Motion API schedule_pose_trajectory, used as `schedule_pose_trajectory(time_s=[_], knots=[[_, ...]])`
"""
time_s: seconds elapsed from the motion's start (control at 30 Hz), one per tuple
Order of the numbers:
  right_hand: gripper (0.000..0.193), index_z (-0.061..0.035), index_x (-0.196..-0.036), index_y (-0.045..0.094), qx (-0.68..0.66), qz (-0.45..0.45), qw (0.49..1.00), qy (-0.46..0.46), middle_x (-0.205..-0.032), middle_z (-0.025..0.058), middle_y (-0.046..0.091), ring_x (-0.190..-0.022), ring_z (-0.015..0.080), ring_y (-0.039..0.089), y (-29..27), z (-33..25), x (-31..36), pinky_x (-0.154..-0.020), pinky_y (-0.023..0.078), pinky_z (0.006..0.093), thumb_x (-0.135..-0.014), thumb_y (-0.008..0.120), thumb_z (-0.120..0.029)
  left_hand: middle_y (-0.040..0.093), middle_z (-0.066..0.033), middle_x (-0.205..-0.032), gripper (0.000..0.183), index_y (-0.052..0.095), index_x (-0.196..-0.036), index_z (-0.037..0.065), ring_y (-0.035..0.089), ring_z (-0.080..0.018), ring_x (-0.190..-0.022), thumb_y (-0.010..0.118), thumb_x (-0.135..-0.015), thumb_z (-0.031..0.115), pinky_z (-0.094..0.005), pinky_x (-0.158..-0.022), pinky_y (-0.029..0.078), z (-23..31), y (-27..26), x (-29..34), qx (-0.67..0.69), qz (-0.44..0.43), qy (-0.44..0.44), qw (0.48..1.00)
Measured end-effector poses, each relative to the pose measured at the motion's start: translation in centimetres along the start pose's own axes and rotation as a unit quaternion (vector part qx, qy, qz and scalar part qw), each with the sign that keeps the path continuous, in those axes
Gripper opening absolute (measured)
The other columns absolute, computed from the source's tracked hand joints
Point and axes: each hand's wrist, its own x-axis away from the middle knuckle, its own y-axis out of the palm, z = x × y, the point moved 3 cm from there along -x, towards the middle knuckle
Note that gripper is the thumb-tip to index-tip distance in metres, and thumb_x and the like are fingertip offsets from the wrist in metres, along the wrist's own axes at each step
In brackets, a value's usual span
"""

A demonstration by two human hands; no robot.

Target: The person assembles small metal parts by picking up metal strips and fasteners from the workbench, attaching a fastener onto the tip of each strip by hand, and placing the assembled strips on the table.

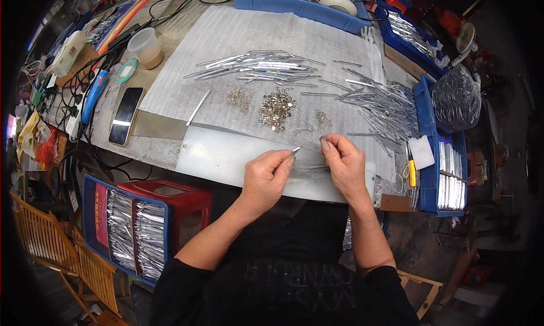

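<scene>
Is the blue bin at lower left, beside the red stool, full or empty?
Mostly full: the blue bin holds two packed rows of silvery strips.

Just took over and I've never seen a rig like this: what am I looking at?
There is no machine: a person works bare-handed. The picture comes from a wide fisheye camera on the head, looking down, so straight edges bend. The left hand pinches a small silvery piece. The right hand makes a near pinch; whether it grips anything is unclear. Beyond them, slim metal strips and heaps of tiny metallic parts lie on a white sheet, with a phone to the left.
</scene>
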Motion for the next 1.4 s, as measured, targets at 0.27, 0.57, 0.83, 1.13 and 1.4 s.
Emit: schedule_pose_trajectory(time_s=[0.27,0.57,0.83,1.13,1.4], knots=[[0.012,0.0014,-0.082,0.059,0.183,-0.075,0.964,-0.176,-0.077,0.0152,0.059,-0.072,0.0311,0.057,2.3,-1.4,-5.4,-0.064,0.045,0.0357,-0.075,0.055,-0.008,0.055,-0.005,-0.065,0.012,0.06,-0.087,-0.004,0.048,-0.0083,-0.057,0.057,-0.081,0.005,-0.0219,-0.051,0.039,-1.0,-0.9,0.2,-0.014,0.022,0.025,0.999],[0.011,0.0022,-0.073,0.057,0.295,-0.14,0.926,-0.189,-0.073,0.0193,0.057,-0.071,0.0334,0.056,5.3,0.6,-7.6,-0.066,0.045,0.0404,-0.074,0.054,-0.008,0.054,-0.0057,-0.064,0.011,0.059,-0.086,-0.004,0.048,-0.0094,-0.056,0.057,-0.08,0.004,-0.0227,-0.05,0.039,-1.2,-0.7,0.1,0.0,0.026,0.032,0.999],[0.008,0.0021,-0.069,0.053,0.35,-0.123,0.904,-0.215,-0.07,0.0192,0.055,-0.068,0.0352,0.057,6.1,1.2,-7.7,-0.062,0.046,0.0413,-0.072,0.049,-0.003,0.055,-0.0061,-0.064,0.011,0.059,-0.086,-0.005,0.048,-0.0098,-0.056,0.057,-0.08,0.004,-0.0224,-0.05,0.039,-1.1,-0.9,0.0,0.004,0.021,0.027,0.999],[0.008,0.0032,-0.07,0.053,0.367,-0.076,0.91,-0.179,-0.073,0.0203,0.056,-0.071,0.0358,0.057,6.5,1.7,-7.5,-0.065,0.046,0.042,-0.071,0.047,-0.002,0.051,-0.004,-0.065,0.011,0.059,-0.088,-0.004,0.045,-0.0079,-0.055,0.056,-0.079,0.002,-0.0216,-0.049,0.036,-0.9,-1.0,0.0,0.004,0.019,0.032,0.999],[0.012,0.0039,-0.08,0.056,0.192,-0.035,0.97,-0.141,-0.07,0.0123,0.058,-0.062,0.0225,0.056,3.3,-0.9,-4.0,-0.058,0.042,0.031,-0.075,0.054,-0.006,0.051,-0.0022,-0.065,0.016,0.06,-0.094,-0.002,0.047,-0.0059,-0.05,0.058,-0.08,0.004,-0.0192,-0.044,0.039,-1.6,-0.3,0.6,0.038,0.047,-0.006,0.998]])
